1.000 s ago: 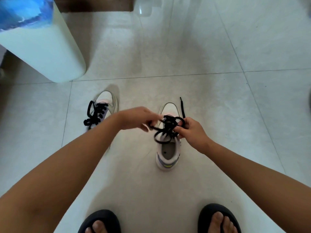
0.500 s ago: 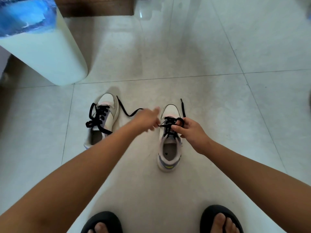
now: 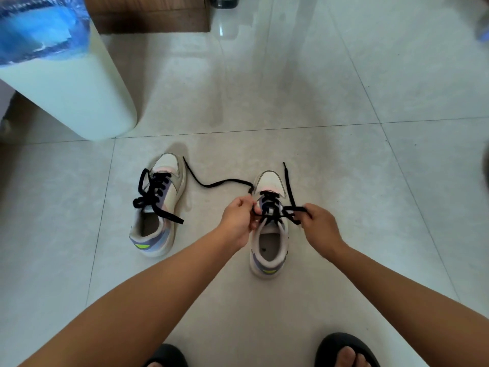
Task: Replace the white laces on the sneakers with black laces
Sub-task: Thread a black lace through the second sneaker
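Two white low-top sneakers with lilac side panels and a lime mark at the heel are seen on the glossy pale floor tiles (image 3: 344, 75), toes pointed away from the person. The right-hand sneaker (image 3: 269, 250) sits directly under both hands, and its black flat lace (image 3: 270, 207) is worked at the upper eyelets.

The left hand (image 3: 238, 221) is curled at the sneaker's left edge, fingers pinched on the lace beside the tongue. From that pinch one long free end is trailed away over the tile to the left, up toward the toe of the other shoe (its tip lies just beside that toe). The right hand (image 3: 317, 221) is held at the sneaker's right edge, thumb and fingers closed on a fold of the same lace; the other free end is run upward from there, past the toe cap, and rests on the floor.

The left-hand sneaker (image 3: 156, 207) stands well apart from both hands, already threaded with its own black lace (image 3: 154, 197), loose ends draped over its sides.

A tall white rounded container (image 3: 79, 96) with a blue plastic liner stands at upper left. Two black slip-on sandals (image 3: 341, 348) are seen at the bottom edge, on the person's feet.
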